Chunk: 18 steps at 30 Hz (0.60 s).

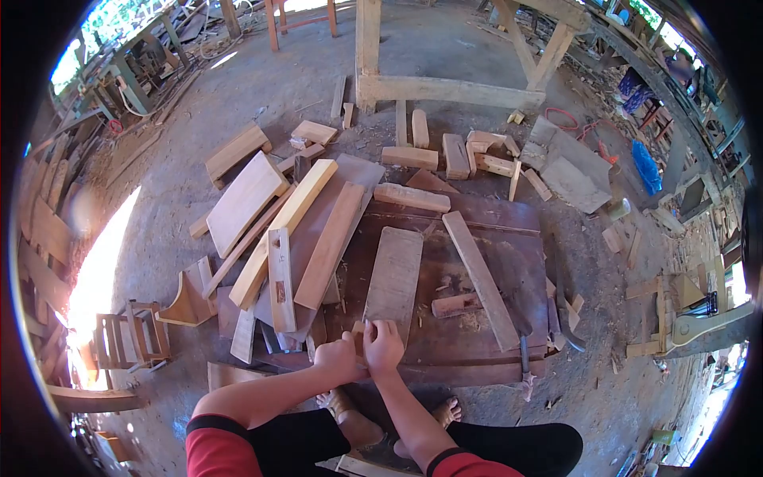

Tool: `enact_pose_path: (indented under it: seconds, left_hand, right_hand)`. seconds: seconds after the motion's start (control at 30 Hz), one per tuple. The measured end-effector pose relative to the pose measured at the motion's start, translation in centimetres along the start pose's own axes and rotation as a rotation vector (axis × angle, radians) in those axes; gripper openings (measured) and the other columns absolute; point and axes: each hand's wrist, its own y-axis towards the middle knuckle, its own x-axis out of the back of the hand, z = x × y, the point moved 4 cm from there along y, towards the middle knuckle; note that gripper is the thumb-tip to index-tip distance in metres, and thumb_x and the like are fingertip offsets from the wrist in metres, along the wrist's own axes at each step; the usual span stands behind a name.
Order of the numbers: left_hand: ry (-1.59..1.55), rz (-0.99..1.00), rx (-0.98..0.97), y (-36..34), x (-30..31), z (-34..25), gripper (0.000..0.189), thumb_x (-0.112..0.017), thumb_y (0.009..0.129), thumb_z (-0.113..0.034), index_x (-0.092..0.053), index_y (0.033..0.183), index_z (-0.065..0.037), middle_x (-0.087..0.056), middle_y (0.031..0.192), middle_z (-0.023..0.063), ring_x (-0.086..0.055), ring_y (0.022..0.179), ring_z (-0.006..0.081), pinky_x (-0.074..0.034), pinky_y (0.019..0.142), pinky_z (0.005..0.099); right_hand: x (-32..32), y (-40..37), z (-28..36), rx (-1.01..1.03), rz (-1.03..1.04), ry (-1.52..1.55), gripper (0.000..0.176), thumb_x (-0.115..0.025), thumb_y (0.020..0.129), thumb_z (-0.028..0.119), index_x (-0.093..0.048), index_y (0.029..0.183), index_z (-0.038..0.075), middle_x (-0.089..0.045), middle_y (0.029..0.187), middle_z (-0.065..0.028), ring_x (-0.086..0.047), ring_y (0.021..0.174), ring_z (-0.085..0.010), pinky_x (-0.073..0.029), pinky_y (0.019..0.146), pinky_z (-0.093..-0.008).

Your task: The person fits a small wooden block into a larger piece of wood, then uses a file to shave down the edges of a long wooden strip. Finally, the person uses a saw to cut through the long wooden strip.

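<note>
Dusty grey workshop floor (pixel 294 75), plus a low reddish-brown wooden panel (pixel 520 262) strewn with shavings. Looks like mid-handling: small tan wooden block (pixel 358 338) clasped between curled left hand (pixel 337 359) and curled right hand (pixel 383 347) at the panel's near edge, by a flat grey-brown board (pixel 395 270). Can't make out every finger. Probably needs a steady two-handed grip next.

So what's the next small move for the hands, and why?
Probably ease the right hand slightly aside, left hand keeping the small wooden block steady: both hands crowd around it by the near end of the grey board, hiding much of it.
</note>
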Motion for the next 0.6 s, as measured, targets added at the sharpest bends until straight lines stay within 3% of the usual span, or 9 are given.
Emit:
enact_pose_path:
  seconds: [0.17,0.23,0.3,0.4,0.5,0.6]
  left_hand:
    - [-0.007,-0.158,-0.041,7.8,2.5,-0.7,0.074,-0.072,0.057,-0.049,-0.041,0.097,0.005,-0.063,0.078,0.0180,-0.065,0.073,0.0306,-0.052,0.063,0.0377]
    - [-0.070,-0.264,-0.050,12.4,5.8,-1.3,0.070,-0.073,0.058,-0.041,-0.041,0.099,0.004,-0.063,0.079,0.0184,-0.064,0.073,0.0308,-0.052,0.064,0.0380]
    - [-0.017,-0.313,-0.090,17.2,9.9,-2.4,0.070,-0.071,0.059,-0.042,-0.042,0.102,0.004,-0.063,0.082,0.0194,-0.064,0.077,0.0296,-0.052,0.065,0.0375]
    - [-0.020,-0.411,-0.064,22.8,14.2,-3.8,0.068,-0.071,0.058,-0.044,-0.045,0.099,0.004,-0.063,0.083,0.0189,-0.064,0.077,0.0271,-0.052,0.067,0.0363]
    - [-0.030,-0.398,-0.043,21.3,15.0,-4.8,0.067,-0.072,0.057,-0.044,-0.045,0.097,0.003,-0.063,0.083,0.0182,-0.064,0.076,0.0268,-0.052,0.067,0.0359]
    - [-0.053,-0.409,-0.128,16.4,12.2,-3.7,0.070,-0.075,0.055,-0.044,-0.044,0.096,0.004,-0.063,0.080,0.0165,-0.064,0.073,0.0278,-0.052,0.062,0.0357]
  right_hand:
    - [-2.6,8.2,-1.0,0.072,-0.013,-0.133,0.020,-0.057,0.081,0.029,-0.054,0.072,0.011,-0.056,0.074,-0.0091,-0.058,0.063,-0.0304,-0.046,0.053,-0.0410]
    - [-4.1,13.9,-1.4,0.049,-0.035,-0.173,0.024,-0.055,0.083,0.032,-0.054,0.071,0.011,-0.056,0.072,-0.0103,-0.057,0.061,-0.0317,-0.046,0.053,-0.0416]
    - [-5.9,20.5,-1.7,0.123,-0.100,-0.245,0.028,-0.050,0.085,0.035,-0.054,0.073,0.010,-0.056,0.075,-0.0103,-0.059,0.063,-0.0301,-0.048,0.054,-0.0414]
    - [-7.9,28.4,-2.5,0.044,0.034,-0.291,0.029,-0.049,0.085,0.035,-0.058,0.076,0.009,-0.061,0.078,-0.0145,-0.060,0.069,-0.0341,-0.047,0.060,-0.0454]
    - [-7.5,29.2,-2.4,0.070,-0.023,-0.302,0.029,-0.048,0.085,0.034,-0.060,0.079,0.008,-0.061,0.080,-0.0160,-0.060,0.073,-0.0345,-0.047,0.064,-0.0441]
    - [-4.5,22.7,-1.4,0.109,-0.058,-0.094,0.027,-0.050,0.084,0.031,-0.057,0.074,0.007,-0.059,0.078,-0.0138,-0.059,0.070,-0.0333,-0.048,0.063,-0.0416]
